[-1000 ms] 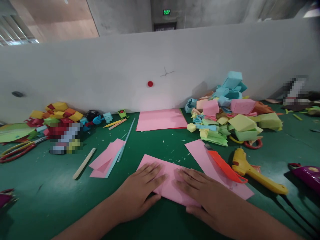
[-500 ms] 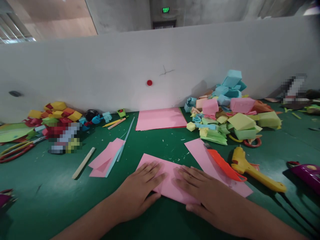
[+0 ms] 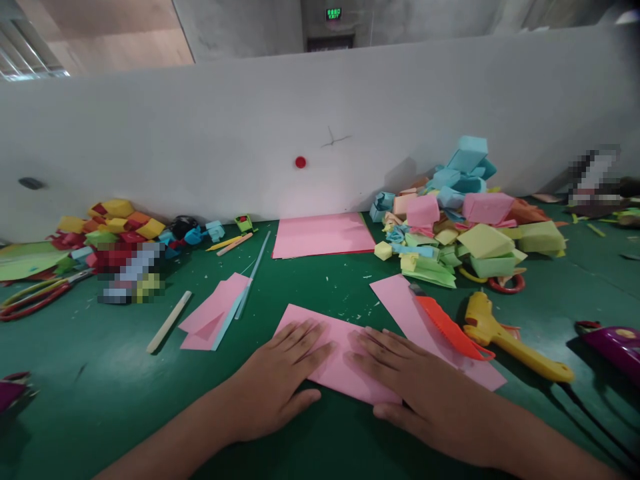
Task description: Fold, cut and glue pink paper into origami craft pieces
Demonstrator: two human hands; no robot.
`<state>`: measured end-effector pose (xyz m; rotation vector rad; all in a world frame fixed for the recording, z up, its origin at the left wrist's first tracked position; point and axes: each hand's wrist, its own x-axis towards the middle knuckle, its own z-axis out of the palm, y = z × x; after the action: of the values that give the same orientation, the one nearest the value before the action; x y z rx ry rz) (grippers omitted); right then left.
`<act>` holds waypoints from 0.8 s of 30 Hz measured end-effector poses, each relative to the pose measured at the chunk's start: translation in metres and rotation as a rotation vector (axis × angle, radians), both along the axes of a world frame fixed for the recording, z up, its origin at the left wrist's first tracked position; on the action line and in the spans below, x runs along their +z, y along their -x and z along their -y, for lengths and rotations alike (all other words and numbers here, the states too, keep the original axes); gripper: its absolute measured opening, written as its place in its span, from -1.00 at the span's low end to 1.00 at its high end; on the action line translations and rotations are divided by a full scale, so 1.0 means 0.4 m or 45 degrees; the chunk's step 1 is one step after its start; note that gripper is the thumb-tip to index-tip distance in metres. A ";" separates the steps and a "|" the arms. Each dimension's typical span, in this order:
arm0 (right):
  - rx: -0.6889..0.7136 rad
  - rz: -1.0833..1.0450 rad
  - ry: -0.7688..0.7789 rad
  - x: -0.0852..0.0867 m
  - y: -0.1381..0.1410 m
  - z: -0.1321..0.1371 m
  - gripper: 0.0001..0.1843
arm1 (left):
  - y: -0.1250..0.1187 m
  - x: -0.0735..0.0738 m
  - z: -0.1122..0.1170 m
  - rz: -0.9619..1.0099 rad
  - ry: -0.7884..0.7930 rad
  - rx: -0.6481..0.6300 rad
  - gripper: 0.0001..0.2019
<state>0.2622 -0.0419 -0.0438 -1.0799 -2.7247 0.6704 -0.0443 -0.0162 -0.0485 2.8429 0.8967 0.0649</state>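
The left hand [image 3: 277, 377] and right hand [image 3: 420, 393] are lying flat on a piece of pink paper [image 3: 338, 368] — fingers slightly spread, thumbs sticking out — and it is resting on the green table [image 3: 165, 393]. Beside the right hand, a red knife [image 3: 447, 328] is lying across another pink sheet [image 3: 397, 300], near a yellow glue gun [image 3: 523, 350].

we see smooth matt paper [image 3: 341, 331], a plastic glue gun [image 3: 521, 351], matt sheets [image 3: 324, 235] by the far edge of our glossy desk [image 3: 305, 280].
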 end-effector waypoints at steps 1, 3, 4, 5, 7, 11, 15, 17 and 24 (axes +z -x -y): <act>0.002 -0.003 -0.002 -0.001 -0.001 0.000 -0.30 | 0.000 0.002 0.000 0.006 0.000 -0.002 -0.36; 0.003 -0.003 -0.007 -0.003 -0.002 0.001 -0.30 | 0.000 0.005 0.001 -0.001 0.006 -0.006 -0.33; 0.001 0.000 -0.009 -0.004 -0.003 0.001 -0.30 | 0.001 0.007 0.002 -0.016 0.015 -0.008 -0.31; 0.003 -0.001 -0.012 -0.005 -0.004 0.001 -0.30 | 0.002 0.009 0.002 -0.029 0.026 -0.012 -0.28; 0.012 -0.012 -0.015 -0.006 -0.006 0.000 -0.30 | 0.004 0.012 0.003 -0.025 0.047 -0.021 -0.23; 0.022 0.018 0.007 -0.002 -0.006 -0.003 -0.30 | 0.005 0.012 0.002 0.034 0.077 -0.032 -0.19; 0.023 0.031 0.013 0.003 -0.006 -0.004 -0.30 | 0.004 0.008 -0.001 0.010 0.091 -0.021 -0.21; 0.028 0.012 0.002 0.004 -0.007 -0.004 -0.29 | 0.002 0.006 -0.001 0.027 0.083 -0.024 -0.21; -0.009 0.022 -0.192 0.026 -0.007 0.017 -0.29 | -0.007 0.015 0.005 0.026 0.100 -0.030 -0.21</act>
<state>0.2651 -0.0486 -0.0334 -1.0641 -2.7328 0.4479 -0.0415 -0.0181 -0.0426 2.7743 0.8428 0.0545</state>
